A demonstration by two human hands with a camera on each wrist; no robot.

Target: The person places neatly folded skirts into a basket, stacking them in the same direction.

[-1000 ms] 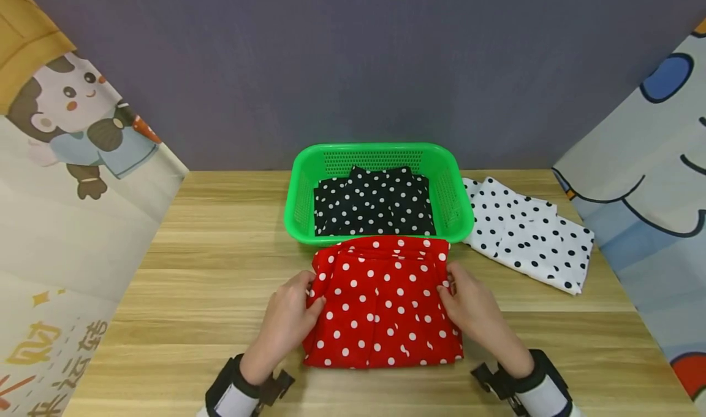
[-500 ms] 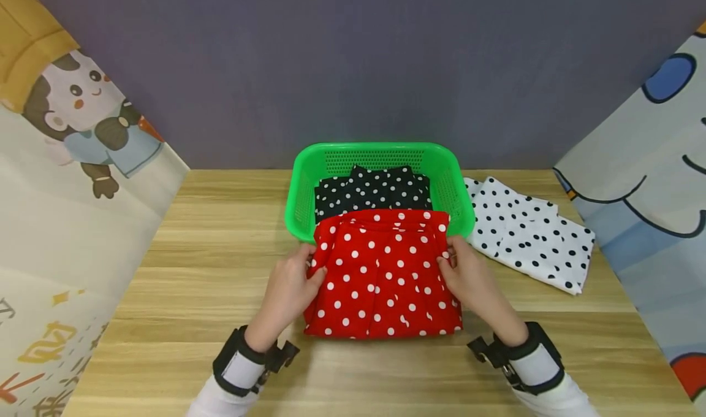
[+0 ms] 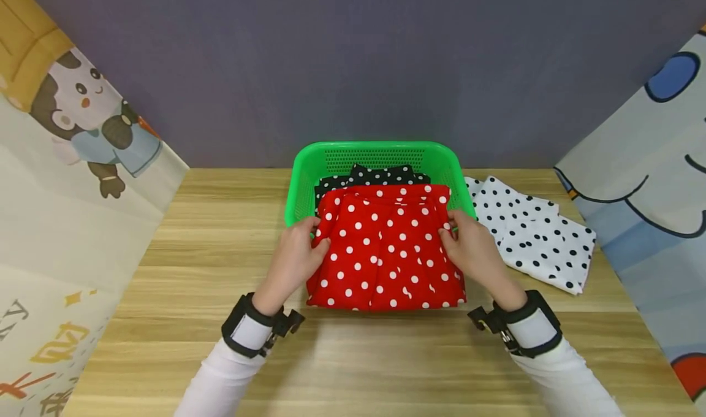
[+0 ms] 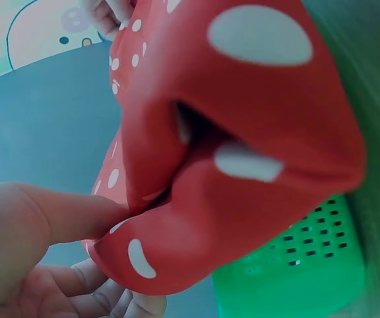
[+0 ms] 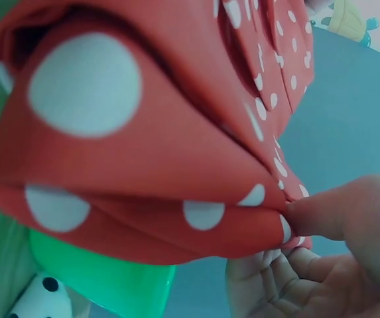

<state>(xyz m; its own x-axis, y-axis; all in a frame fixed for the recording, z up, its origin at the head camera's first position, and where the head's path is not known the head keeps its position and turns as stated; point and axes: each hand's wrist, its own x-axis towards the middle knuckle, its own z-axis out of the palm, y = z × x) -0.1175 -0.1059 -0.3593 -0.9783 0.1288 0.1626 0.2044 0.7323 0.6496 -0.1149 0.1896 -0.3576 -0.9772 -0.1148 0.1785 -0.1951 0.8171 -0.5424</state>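
Observation:
A folded red cloth with white dots (image 3: pixel 386 251) is held up by its two sides, over the front part of a green plastic basket (image 3: pixel 375 147). My left hand (image 3: pixel 293 256) pinches its left edge, thumb on top and fingers beneath, as the left wrist view shows. On the opposite edge my right hand (image 3: pixel 475 251) pinches the cloth the same way. Inside the basket lies folded black cloth with white dots (image 3: pixel 386 176), its front portion hidden behind the red cloth. The basket's front rim is covered too.
White cloth with black dots (image 3: pixel 543 239) lies folded on the wooden table (image 3: pixel 220 239), close by the basket's right side. A dark grey wall (image 3: pixel 353 67) rises behind the table. Printed panels (image 3: pixel 72 221) flank it on the left and right.
Both hands have carried the red cloth away from the body, from in front of the basket to over it. More of the black cloth is now covered.

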